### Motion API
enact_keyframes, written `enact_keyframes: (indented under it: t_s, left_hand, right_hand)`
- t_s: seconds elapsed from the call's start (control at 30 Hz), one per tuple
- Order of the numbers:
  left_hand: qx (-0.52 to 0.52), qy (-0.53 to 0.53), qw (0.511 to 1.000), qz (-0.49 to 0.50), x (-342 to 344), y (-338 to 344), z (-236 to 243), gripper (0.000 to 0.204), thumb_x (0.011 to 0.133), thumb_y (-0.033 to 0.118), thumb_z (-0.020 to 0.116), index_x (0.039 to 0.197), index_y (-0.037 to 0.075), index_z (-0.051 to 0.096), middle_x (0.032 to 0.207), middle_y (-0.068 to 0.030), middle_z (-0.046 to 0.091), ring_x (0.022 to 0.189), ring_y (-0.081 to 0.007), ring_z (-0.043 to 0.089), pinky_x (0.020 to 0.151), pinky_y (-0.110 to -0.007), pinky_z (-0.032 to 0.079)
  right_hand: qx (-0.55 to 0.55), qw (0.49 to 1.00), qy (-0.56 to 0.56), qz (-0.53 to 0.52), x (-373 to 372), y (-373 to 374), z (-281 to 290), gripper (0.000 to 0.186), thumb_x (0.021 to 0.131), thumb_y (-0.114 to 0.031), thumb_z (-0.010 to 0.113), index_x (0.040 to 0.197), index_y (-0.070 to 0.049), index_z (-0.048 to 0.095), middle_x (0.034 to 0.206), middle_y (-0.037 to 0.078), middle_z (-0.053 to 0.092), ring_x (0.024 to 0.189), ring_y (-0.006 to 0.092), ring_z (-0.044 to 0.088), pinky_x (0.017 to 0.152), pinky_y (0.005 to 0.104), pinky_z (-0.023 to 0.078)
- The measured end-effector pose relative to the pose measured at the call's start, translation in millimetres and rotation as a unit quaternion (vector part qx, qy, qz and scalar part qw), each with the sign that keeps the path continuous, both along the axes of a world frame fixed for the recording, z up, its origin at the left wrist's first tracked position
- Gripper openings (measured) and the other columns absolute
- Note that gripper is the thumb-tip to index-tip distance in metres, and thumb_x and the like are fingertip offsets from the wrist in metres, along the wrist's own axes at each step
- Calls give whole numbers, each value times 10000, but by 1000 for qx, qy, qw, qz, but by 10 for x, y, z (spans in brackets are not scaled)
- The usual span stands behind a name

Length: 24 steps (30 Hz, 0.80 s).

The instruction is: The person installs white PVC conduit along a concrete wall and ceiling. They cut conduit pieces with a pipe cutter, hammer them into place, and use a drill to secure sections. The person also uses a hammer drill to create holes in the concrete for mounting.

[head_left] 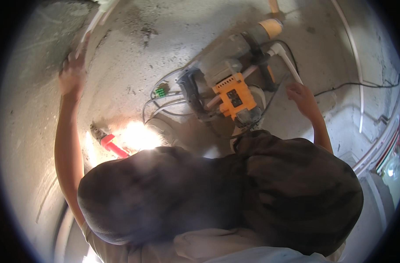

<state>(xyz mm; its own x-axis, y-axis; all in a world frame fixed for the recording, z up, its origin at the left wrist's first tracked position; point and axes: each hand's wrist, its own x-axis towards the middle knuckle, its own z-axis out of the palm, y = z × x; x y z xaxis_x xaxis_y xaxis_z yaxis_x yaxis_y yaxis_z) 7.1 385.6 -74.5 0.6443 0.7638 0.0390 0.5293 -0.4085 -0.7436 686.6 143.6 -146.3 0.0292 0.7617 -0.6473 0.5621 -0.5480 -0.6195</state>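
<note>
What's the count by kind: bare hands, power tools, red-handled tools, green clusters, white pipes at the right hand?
Bare hands: 2 (left hand, right hand)
Power tool: 1, orange and grey
Red-handled tool: 1
Green cluster: 1, counted as one
White pipe at the right hand: 1
Total: 6

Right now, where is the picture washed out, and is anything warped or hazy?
In the head view, glare burns out a patch beside the red-handled tool, clear of the left hand and right hand; toward the black rim, the thin white strip at right looks bowed; pale haze veils the dark trousers.
</note>
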Motion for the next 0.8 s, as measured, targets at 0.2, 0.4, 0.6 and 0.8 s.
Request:
enact_keyframes:
  t_s: [0.2,0.4,0.6,0.8]
  left_hand:
    - [19,13,1000,5,-15,-32,-8,838,955,48,592,1677,302,252,889,-8,587,645,-146,622,547,-275,602]
    - [28,-34,999,-8,-130,13,-168,854,930,49,603,1683,231,244,885,-2,589,629,-120,591,513,-267,571]
    - [39,-49,998,-14,-171,4,-189,859,904,36,605,1678,195,267,890,-8,604,616,-112,570,506,-258,556]
    - [2,-69,998,8,-134,-14,-166,806,950,93,599,1678,174,263,912,-18,625,640,-117,592,537,-267,572]
  right_hand:
    - [3,999,-8,40,-52,258,117,283,973,-226,649,1090,31,657,874,66,654,815,150,632,753,315,506]
    - [-8,999,-15,41,-206,485,280,270,981,-232,660,1096,12,667,909,92,676,840,159,624,781,311,489]
    - [13,992,-76,97,-273,560,305,271,973,-258,667,1038,5,672,842,107,646,784,202,604,732,348,470]
    - [6,994,-62,92,-292,575,320,275,970,-267,663,959,8,656,810,108,631,768,215,595,720,363,464]
